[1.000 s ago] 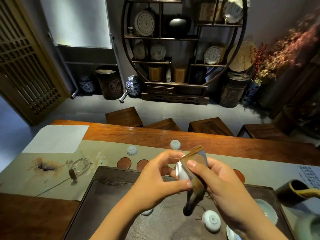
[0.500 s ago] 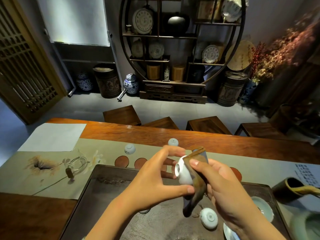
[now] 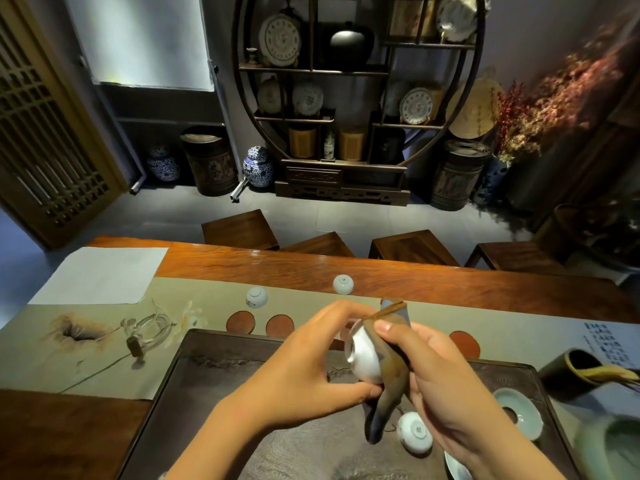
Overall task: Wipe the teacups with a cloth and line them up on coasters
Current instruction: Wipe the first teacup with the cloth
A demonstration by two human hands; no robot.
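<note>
My left hand grips a small white teacup by its rim and foot, held on its side above the dark tea tray. My right hand holds a brown cloth wrapped round the cup's right side, thumb pressing on top. Another white teacup lies upside down on the tray below the cloth. Two more upturned cups stand on the table runner behind. Round brown coasters lie in a row along the tray's far edge.
A glass pitcher lies on the runner at the left. A celadon saucer sits at the tray's right edge, with a dark holder beyond it. White paper covers the table's far left. Wooden stools stand behind the table.
The teacup has been turned in my hands, so more of its white body shows left of the cloth. My left fingers have shifted round the cup.
</note>
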